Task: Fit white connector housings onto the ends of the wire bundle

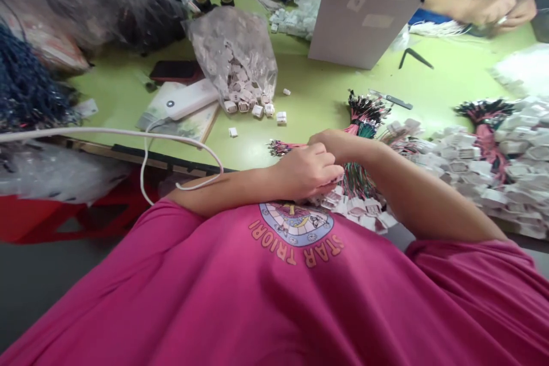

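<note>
My left hand is closed near the table's front edge, with a small white piece showing at its fingertips. Behind it, my right hand bends inward; its fingers are mostly hidden by the left one. Pink wires with dark metal ends stick out to the left of both hands. A bundle of pink and green wires with black ends lies beside the right wrist. White connector housings are heaped just below the right forearm. More white housings spill from a clear plastic bag beyond the hands.
A white power bank with a white cable lies at left near a dark phone. A grey box stands at the back. At right are piled housings and a knife. Other people's hands work across the table.
</note>
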### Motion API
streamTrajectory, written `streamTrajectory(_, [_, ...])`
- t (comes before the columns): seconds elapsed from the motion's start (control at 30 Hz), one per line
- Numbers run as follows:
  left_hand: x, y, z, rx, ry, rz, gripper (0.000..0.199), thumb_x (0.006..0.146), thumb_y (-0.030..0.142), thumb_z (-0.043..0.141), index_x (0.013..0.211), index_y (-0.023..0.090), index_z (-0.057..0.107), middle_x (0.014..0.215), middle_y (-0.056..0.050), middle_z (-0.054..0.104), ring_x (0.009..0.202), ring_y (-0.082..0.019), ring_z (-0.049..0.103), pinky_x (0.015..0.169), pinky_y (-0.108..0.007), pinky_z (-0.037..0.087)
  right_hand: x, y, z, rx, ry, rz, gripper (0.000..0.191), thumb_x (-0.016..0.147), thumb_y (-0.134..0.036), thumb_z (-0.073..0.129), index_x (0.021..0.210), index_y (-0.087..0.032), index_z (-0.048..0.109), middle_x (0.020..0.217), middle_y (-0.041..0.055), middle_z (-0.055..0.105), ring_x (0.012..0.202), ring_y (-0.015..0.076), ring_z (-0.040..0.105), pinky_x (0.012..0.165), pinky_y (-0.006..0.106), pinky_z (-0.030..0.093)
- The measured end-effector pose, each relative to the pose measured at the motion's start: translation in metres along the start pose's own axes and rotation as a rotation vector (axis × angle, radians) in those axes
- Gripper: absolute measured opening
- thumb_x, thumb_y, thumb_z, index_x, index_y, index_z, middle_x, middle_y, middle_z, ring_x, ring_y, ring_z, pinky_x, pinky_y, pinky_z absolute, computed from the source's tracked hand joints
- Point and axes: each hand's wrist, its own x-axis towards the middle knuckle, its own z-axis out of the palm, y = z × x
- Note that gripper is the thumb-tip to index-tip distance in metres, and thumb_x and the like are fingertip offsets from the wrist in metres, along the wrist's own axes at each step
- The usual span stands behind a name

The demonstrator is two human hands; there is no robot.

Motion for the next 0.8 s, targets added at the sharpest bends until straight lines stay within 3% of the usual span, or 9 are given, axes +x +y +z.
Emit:
streamTrajectory(0.07, [-0.004, 0.002, 0.001, -0.075, -0.04, 0.071, 0.032, 0.09, 0.042, 0.048, 0.106, 0.02, 0.065, 0.091, -0.01, 0.068, 0.086, -0.021, 0.055, 0.079, -0.036, 0.043, 0.005, -0.013, 0.009, -0.157, -0.07, 0.051, 0.013, 0.071, -0.013, 0.058, 0.061, -0.017, 0.065, 0.055, 0.0032, 0.061, 0.049, 0.0109, 0.044, 0.055, 0.03, 0.031])
streamTrajectory(0.13, [-0.009, -0.004, -0.001, -0.197, -0.029, 0.076, 0.032, 0.087, 0.046, 0.054, 0.105, 0.023, 0.065, 0.09, -0.009, 0.069, 0.085, -0.02, 0.057, 0.079, -0.035, 0.044, 0.004, -0.019, 0.015, -0.132, -0.011, 0.046, 0.013, 0.072, -0.014, 0.056, 0.062, -0.018, 0.065, 0.06, 0.0035, 0.064, 0.052, 0.0119, 0.047, 0.056, 0.029, 0.031])
streamTrajectory(0.17, [-0.012, -0.01, -0.003, -0.263, 0.024, 0.01, 0.032, 0.085, 0.049, 0.056, 0.102, 0.023, 0.066, 0.09, -0.008, 0.069, 0.085, -0.019, 0.058, 0.079, -0.035, 0.045, 0.003, -0.018, 0.018, -0.064, 0.058, 0.054, 0.013, 0.073, -0.016, 0.056, 0.065, -0.018, 0.066, 0.064, 0.0034, 0.065, 0.055, 0.0124, 0.049, 0.057, 0.029, 0.032])
streamTrajectory(0.3, [-0.023, -0.055, -0.009, -0.64, 0.373, -0.558, 0.046, 0.087, 0.061, 0.044, 0.099, 0.02, 0.061, 0.083, -0.006, 0.065, 0.073, -0.016, 0.059, 0.067, -0.031, 0.046, -0.004, -0.008, 0.027, 0.31, 0.356, 0.108, 0.016, 0.077, -0.022, 0.054, 0.077, -0.017, 0.069, 0.073, 0.0022, 0.068, 0.066, 0.013, 0.057, 0.063, 0.026, 0.04])
streamTrajectory(0.37, [-0.026, -0.078, -0.009, -0.887, 0.396, -0.776, 0.053, 0.088, 0.064, 0.034, 0.101, 0.019, 0.059, 0.077, -0.005, 0.062, 0.067, -0.015, 0.059, 0.059, -0.029, 0.044, -0.006, -0.005, 0.03, 0.417, 0.39, 0.078, 0.018, 0.077, -0.023, 0.054, 0.082, -0.017, 0.07, 0.074, 0.0016, 0.068, 0.067, 0.0128, 0.058, 0.066, 0.026, 0.042])
streamTrajectory(0.43, [-0.025, -0.092, -0.006, -1.122, 0.344, -0.896, 0.047, 0.086, 0.059, 0.043, 0.103, 0.018, 0.058, 0.078, -0.005, 0.061, 0.067, -0.015, 0.059, 0.056, -0.027, 0.043, -0.006, -0.006, 0.031, 0.459, 0.397, 0.058, 0.019, 0.077, -0.024, 0.054, 0.084, -0.017, 0.07, 0.075, 0.0016, 0.068, 0.066, 0.0127, 0.058, 0.066, 0.027, 0.043])
streamTrajectory(0.6, [-0.018, -0.095, 0.006, -1.457, 0.191, -0.91, 0.043, 0.065, 0.04, 0.073, 0.099, 0.017, 0.06, 0.082, -0.003, 0.062, 0.065, -0.012, 0.058, 0.056, -0.026, 0.043, -0.008, -0.009, 0.03, 0.487, 0.554, 0.133, 0.022, 0.08, -0.031, 0.054, 0.08, -0.016, 0.07, 0.068, 0.0009, 0.066, 0.064, 0.0123, 0.055, 0.062, 0.025, 0.041])
streamTrajectory(0.73, [-0.016, -0.094, 0.018, -1.522, 0.258, -0.926, 0.041, 0.067, 0.048, 0.073, 0.083, 0.018, 0.051, 0.065, 0.001, 0.056, 0.054, -0.011, 0.054, 0.05, -0.024, 0.038, -0.009, -0.009, 0.031, 0.427, 0.629, 0.182, 0.023, 0.081, -0.031, 0.053, 0.077, -0.015, 0.069, 0.067, 0.0013, 0.066, 0.063, 0.0124, 0.054, 0.062, 0.024, 0.039])
streamTrajectory(0.8, [-0.016, -0.095, 0.023, -1.555, 0.285, -0.899, 0.04, 0.072, 0.049, 0.069, 0.089, 0.019, 0.05, 0.059, 0.003, 0.052, 0.051, -0.011, 0.052, 0.049, -0.024, 0.037, -0.008, -0.011, 0.032, 0.365, 0.609, 0.182, 0.023, 0.081, -0.029, 0.051, 0.074, -0.015, 0.068, 0.067, 0.0023, 0.066, 0.063, 0.0127, 0.055, 0.062, 0.025, 0.038])
